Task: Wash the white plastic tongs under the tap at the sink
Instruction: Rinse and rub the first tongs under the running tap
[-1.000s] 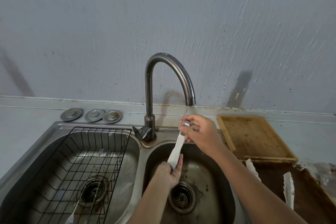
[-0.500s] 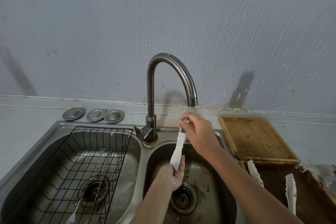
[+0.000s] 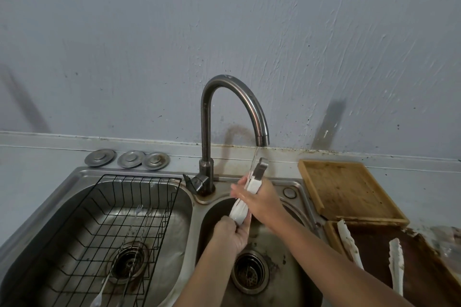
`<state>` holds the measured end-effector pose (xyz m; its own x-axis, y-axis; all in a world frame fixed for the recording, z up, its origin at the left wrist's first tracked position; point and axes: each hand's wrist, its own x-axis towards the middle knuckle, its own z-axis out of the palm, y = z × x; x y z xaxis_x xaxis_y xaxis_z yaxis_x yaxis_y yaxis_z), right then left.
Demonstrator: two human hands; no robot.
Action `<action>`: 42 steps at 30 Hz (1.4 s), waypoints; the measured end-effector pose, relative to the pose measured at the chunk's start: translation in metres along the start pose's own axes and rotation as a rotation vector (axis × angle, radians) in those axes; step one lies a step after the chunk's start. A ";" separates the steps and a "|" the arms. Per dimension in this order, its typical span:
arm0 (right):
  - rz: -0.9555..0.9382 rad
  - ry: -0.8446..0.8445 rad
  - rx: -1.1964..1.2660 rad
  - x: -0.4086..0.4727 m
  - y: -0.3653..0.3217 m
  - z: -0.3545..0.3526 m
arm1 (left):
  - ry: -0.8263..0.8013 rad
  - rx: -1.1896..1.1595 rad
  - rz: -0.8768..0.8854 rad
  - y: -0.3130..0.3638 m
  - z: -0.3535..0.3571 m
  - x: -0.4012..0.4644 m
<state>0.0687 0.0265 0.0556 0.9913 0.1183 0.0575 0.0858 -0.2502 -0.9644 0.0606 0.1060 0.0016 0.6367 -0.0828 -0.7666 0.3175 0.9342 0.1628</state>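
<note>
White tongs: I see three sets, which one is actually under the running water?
The white tongs held over the right basin, gripped by the left hand and right hand. The other two tongs lie untouched on the dark board.

White tongs [image 3: 243, 209], black wire rack [image 3: 139, 204], grey-blue wall [image 3: 224, 32]

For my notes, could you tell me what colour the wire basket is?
Black, clearest in the head view: the wire basket.

Left hand [image 3: 230, 233] low, fingers [image 3: 245, 224] curled in a grip, right hand [image 3: 259, 197] just above, wrapped, forearms reaching forward
</note>
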 end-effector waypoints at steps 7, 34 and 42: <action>-0.239 0.261 -0.046 0.000 -0.019 -0.018 | 0.000 0.198 0.184 0.021 -0.002 -0.010; 0.503 -0.290 0.466 -0.009 0.028 -0.003 | 0.163 1.353 1.067 0.093 -0.012 0.007; 0.455 -0.330 0.498 -0.016 0.036 -0.012 | 0.342 1.542 1.148 0.098 -0.002 0.026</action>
<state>0.0573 0.0040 0.0231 0.8300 0.4088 -0.3795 -0.4581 0.1114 -0.8819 0.1072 0.1962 -0.0036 0.8750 0.4821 0.0436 0.2829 -0.5824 0.7621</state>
